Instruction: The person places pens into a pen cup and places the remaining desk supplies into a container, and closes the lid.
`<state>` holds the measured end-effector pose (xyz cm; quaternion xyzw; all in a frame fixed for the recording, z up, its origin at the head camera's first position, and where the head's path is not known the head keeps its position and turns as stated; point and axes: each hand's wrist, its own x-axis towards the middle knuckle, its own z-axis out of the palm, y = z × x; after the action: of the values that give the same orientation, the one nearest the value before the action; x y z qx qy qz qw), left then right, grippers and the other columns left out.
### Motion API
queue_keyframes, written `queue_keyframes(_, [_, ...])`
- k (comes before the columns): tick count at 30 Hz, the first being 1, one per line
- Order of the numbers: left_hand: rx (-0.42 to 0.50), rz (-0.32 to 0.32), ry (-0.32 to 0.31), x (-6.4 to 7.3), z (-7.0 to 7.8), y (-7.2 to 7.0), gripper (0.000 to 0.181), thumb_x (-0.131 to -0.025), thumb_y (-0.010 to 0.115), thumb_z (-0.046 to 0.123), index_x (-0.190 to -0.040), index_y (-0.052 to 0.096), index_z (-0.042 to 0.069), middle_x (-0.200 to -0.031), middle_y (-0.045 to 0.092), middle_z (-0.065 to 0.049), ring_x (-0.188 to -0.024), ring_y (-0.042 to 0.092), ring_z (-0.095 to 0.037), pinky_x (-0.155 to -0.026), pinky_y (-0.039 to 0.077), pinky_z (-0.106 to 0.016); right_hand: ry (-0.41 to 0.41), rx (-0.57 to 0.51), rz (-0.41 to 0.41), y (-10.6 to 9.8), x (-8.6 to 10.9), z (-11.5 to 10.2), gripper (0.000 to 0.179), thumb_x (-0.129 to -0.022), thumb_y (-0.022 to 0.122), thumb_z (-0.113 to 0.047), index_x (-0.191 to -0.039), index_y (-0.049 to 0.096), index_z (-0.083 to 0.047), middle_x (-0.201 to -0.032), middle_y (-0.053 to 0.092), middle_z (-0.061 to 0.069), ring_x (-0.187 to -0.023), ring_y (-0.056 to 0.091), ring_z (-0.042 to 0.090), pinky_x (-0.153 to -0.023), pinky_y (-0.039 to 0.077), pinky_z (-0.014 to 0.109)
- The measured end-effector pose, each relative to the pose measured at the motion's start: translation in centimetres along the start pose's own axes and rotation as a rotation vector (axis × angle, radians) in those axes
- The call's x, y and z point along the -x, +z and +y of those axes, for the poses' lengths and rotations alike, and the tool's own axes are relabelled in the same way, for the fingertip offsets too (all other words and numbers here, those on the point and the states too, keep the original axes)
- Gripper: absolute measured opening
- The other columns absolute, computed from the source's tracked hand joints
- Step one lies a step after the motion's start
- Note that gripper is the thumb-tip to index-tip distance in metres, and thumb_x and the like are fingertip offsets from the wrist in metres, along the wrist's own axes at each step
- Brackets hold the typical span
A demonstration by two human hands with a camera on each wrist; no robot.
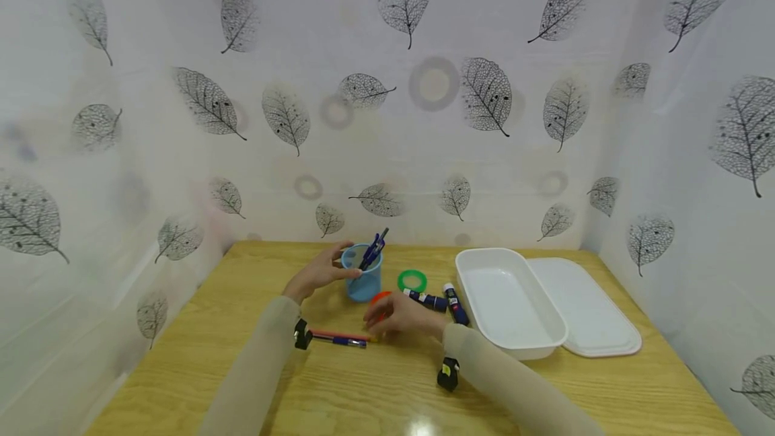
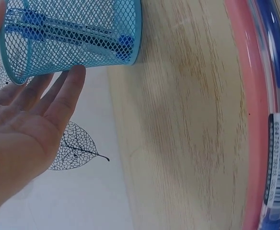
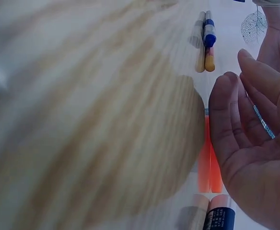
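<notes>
My left hand [image 1: 317, 276] holds a light blue mesh pen cup [image 1: 363, 289] near its rim, thumb on the near side and fingers behind. Blue pens [image 1: 373, 249] lean inside the cup, which stands upright on the table. In the left wrist view, fingertips touch the mesh [image 2: 106, 48]. My right hand [image 1: 407, 315] is just above an orange tape roll [image 1: 381, 295] and partly hides it. Its fingers are loosely bent with nothing between them. In the right wrist view, the orange roll [image 3: 215, 175] lies beside the fingers; contact is unclear.
A red pencil [image 1: 333, 334] and a blue pen [image 1: 348, 342] lie in front of the cup. Behind the right hand are a green tape roll [image 1: 401, 282] and two glue sticks [image 1: 431, 301]. A white tray [image 1: 558, 332] and its lid [image 1: 596, 315] occupy the right side.
</notes>
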<state>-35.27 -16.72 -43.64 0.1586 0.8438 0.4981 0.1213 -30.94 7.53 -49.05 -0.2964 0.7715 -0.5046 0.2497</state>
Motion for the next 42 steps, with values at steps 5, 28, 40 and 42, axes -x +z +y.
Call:
queue_keyframes(5, [0.003, -0.001, 0.007, -0.1, -0.1, 0.0, 0.087, -0.086, 0.076, 0.036, -0.155, 0.027, 0.015, -0.155, 0.036, -0.019, -0.141, 0.034, -0.044, -0.108, 0.039, -0.058, -0.010, 0.058, 0.005, 0.3, 0.2, -0.3, 0.022, -0.086, 0.076, -0.013, -0.107, 0.075, -0.011, -0.096, 0.076, -0.002, -0.079, 0.068, 0.009, -0.069, 0.056, 0.025])
queue_keyframes(28, [0.066, -0.014, -0.001, 0.0, 0.0, 0.1, 0.088, -0.087, 0.076, 0.031, -0.156, 0.024, 0.013, -0.149, 0.041, -0.026, -0.122, 0.058, -0.034, -0.094, 0.054, -0.045, -0.019, 0.285, 0.077, 1.4, 1.0, -1.4, 0.012, -0.080, 0.080, -0.010, -0.091, 0.076, -0.012, -0.085, 0.071, -0.008, -0.075, 0.064, 0.001, -0.071, 0.053, 0.019])
queue_keyframes(40, [0.073, -0.012, -0.002, 0.1, 0.0, 0.1, 0.085, -0.088, 0.075, 0.030, -0.155, 0.026, 0.016, -0.148, 0.043, -0.024, -0.118, 0.060, -0.030, -0.092, 0.055, -0.043, -0.032, 0.300, 0.112, 0.7, 2.5, -2.1, 0.009, -0.082, 0.077, -0.007, -0.091, 0.075, -0.008, -0.085, 0.072, -0.002, -0.074, 0.063, 0.003, -0.071, 0.053, 0.019])
queue_keyframes(42, [0.076, -0.012, -0.004, 0.0, 0.1, 0.1, 0.085, -0.087, 0.075, 0.030, -0.155, 0.026, 0.015, -0.148, 0.044, -0.023, -0.119, 0.060, -0.031, -0.092, 0.055, -0.044, -0.011, 0.303, 0.108, 0.6, 2.7, -2.1, 0.009, -0.083, 0.077, -0.009, -0.092, 0.076, -0.008, -0.084, 0.073, -0.002, -0.074, 0.063, 0.003, -0.070, 0.052, 0.019])
